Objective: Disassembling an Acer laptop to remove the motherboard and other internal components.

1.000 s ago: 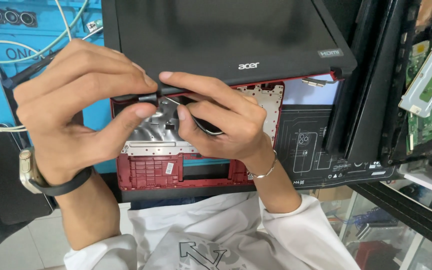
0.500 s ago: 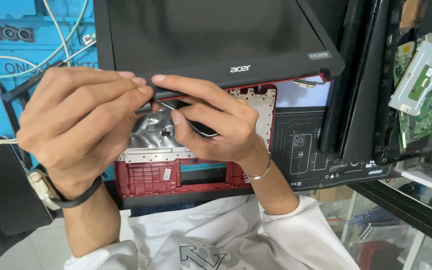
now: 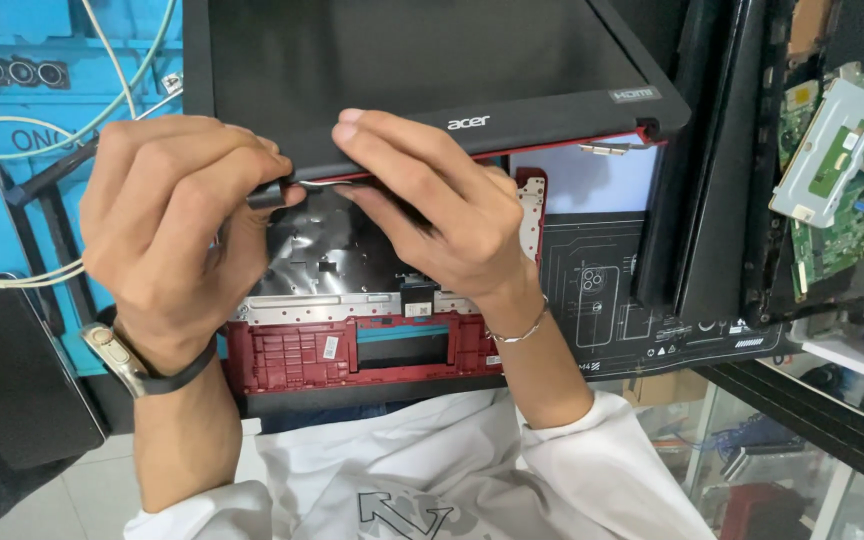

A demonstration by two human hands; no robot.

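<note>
A black laptop lid (image 3: 402,60) stands open over a red palm-rest frame (image 3: 292,355) whose silver metal inner side (image 3: 327,260) faces up. My left hand (image 3: 167,235), with a watch on the wrist, pinches a dark piece (image 3: 267,193) at the lid's lower edge near the hinge. My right hand (image 3: 437,215), wearing a thin bracelet, has its fingertips on that same edge, closed on a thin silver strip (image 3: 314,184). A thin dark tool or part under the right fingers is mostly hidden. The two hands' fingertips nearly touch.
Green circuit boards (image 3: 837,185) and black laptop shells (image 3: 712,200) lean at the right. A black printed work mat (image 3: 617,300) lies under the laptop. White cables (image 3: 22,125) cross a blue surface at the left. A dark flat object (image 3: 12,380) sits lower left, a glass cabinet (image 3: 772,460) lower right.
My right fingers have slid up onto the lid's lower edge, covering more of the thin dark piece they held. Both hands stay pinched together at the hinge.
</note>
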